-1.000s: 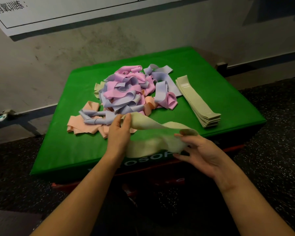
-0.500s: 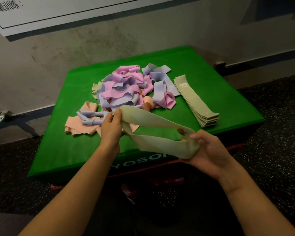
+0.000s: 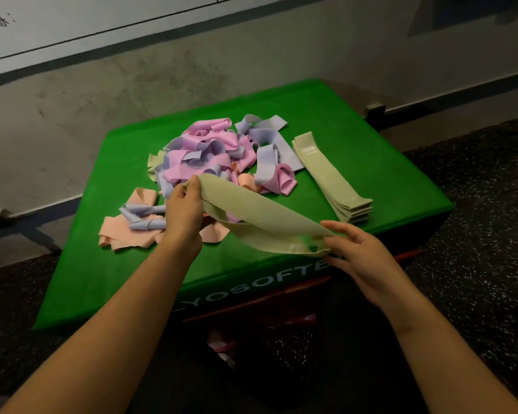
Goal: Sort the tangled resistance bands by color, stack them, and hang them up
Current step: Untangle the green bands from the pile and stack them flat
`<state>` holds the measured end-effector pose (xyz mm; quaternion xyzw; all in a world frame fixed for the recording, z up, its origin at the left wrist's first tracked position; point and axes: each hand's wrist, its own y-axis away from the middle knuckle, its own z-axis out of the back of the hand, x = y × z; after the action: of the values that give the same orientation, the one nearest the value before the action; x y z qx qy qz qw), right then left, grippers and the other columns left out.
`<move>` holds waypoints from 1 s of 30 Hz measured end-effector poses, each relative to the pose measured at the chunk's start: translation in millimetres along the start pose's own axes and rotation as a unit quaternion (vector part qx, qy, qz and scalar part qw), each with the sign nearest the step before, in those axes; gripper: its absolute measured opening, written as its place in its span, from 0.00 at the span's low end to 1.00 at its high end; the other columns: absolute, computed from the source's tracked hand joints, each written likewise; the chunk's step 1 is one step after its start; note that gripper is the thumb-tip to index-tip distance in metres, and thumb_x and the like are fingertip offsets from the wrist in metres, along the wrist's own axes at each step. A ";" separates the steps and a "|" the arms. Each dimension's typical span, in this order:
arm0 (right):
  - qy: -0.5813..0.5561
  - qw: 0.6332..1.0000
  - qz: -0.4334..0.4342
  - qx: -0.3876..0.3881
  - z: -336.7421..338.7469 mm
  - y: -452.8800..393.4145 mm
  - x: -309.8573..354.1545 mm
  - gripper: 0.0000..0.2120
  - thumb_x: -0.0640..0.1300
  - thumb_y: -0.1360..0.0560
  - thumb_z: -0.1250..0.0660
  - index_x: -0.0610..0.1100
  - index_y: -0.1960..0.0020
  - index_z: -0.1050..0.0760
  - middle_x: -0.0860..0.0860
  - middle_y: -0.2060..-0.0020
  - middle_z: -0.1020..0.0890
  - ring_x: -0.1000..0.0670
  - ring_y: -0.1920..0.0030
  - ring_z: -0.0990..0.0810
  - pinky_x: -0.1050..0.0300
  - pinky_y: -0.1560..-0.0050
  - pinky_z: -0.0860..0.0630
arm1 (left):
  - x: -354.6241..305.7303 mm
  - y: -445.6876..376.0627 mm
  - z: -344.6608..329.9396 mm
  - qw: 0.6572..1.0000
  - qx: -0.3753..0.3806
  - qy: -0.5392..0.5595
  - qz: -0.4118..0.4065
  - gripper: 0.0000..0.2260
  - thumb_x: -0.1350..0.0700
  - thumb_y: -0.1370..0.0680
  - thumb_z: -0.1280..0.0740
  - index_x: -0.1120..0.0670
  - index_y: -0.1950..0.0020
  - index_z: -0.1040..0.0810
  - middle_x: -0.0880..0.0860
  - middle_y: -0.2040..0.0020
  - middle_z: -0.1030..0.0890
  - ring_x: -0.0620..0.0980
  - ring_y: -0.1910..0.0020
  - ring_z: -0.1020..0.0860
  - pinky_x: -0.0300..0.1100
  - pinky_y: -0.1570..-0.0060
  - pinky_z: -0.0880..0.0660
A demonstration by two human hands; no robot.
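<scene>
A pale green resistance band (image 3: 260, 218) stretches between my two hands above the front of the green mat (image 3: 356, 144). My left hand (image 3: 183, 210) pinches its left end next to the tangled pile. My right hand (image 3: 359, 255) holds its right end at the mat's front edge, fingers partly spread. The tangle of pink and lilac bands (image 3: 216, 158) lies mid-mat, with peach bands (image 3: 129, 231) and rolled lilac ones (image 3: 142, 218) at its left. A neat stack of pale green bands (image 3: 332, 182) lies to the right.
The green mat tops a padded box lettered along its front side (image 3: 251, 289). A grey wall (image 3: 132, 94) rises behind it, and dark speckled floor (image 3: 476, 234) surrounds it. One more pale green band (image 3: 153, 161) peeks out at the pile's left.
The band has been pulled out longer and flatter between my hands. My left hand rose toward the pile; my right hand moved right and its fingers loosened.
</scene>
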<state>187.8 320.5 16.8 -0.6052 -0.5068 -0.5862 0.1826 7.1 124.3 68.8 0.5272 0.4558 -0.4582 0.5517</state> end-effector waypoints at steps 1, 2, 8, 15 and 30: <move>-0.052 0.999 -0.011 0.008 1.5 -2.4 0.4 0.14 0.31 0.26 0.33 0.44 0.44 0.21 0.44 0.51 0.14 0.48 0.50 0.15 0.51 0.46 0.20 | 0.2 -2.5 -3.2 1.000 0.003 -0.009 0.001 0.09 0.49 0.15 0.42 0.52 0.45 0.26 0.54 0.48 0.22 0.53 0.50 0.22 0.50 0.52 0.19; -0.113 0.993 -0.025 0.020 2.8 -4.1 2.4 0.14 0.31 0.26 0.34 0.42 0.43 0.23 0.43 0.50 0.14 0.47 0.51 0.15 0.51 0.47 0.19 | 0.8 -5.1 -6.2 1.000 0.007 -0.017 0.002 0.09 0.49 0.15 0.42 0.52 0.44 0.26 0.54 0.48 0.22 0.53 0.50 0.22 0.50 0.53 0.19; -0.275 0.950 -0.074 0.126 16.8 -6.6 21.3 0.18 0.32 0.24 0.44 0.43 0.39 0.26 0.44 0.60 0.18 0.47 0.59 0.18 0.40 0.40 0.24 | 3.8 -26.8 -23.7 0.998 0.015 -0.012 0.053 0.13 0.49 0.16 0.41 0.55 0.38 0.25 0.56 0.43 0.20 0.55 0.46 0.21 0.51 0.50 0.20; 0.015 0.989 0.042 0.144 29.1 -14.3 37.7 0.17 0.31 0.27 0.31 0.44 0.41 0.27 0.44 0.43 0.20 0.47 0.48 0.17 0.50 0.42 0.20 | -8.3 -45.2 -59.6 0.993 0.056 0.027 0.098 0.08 0.52 0.17 0.36 0.55 0.45 0.23 0.57 0.49 0.19 0.55 0.47 0.18 0.52 0.50 0.17; 0.491 0.810 0.316 0.057 70.7 -66.7 73.1 0.20 0.33 0.29 0.30 0.48 0.44 0.33 0.54 0.44 0.34 0.51 0.48 0.28 0.59 0.50 0.26 | -34.2 -99.0 -166.5 0.977 0.116 0.070 0.166 0.09 0.59 0.18 0.40 0.55 0.39 0.26 0.54 0.55 0.21 0.51 0.57 0.21 0.45 0.66 0.21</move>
<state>155.0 435.3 40.0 -0.3523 -0.1628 -0.6850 0.6165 -99.4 289.1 81.6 0.6865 0.3432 -0.3721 0.5220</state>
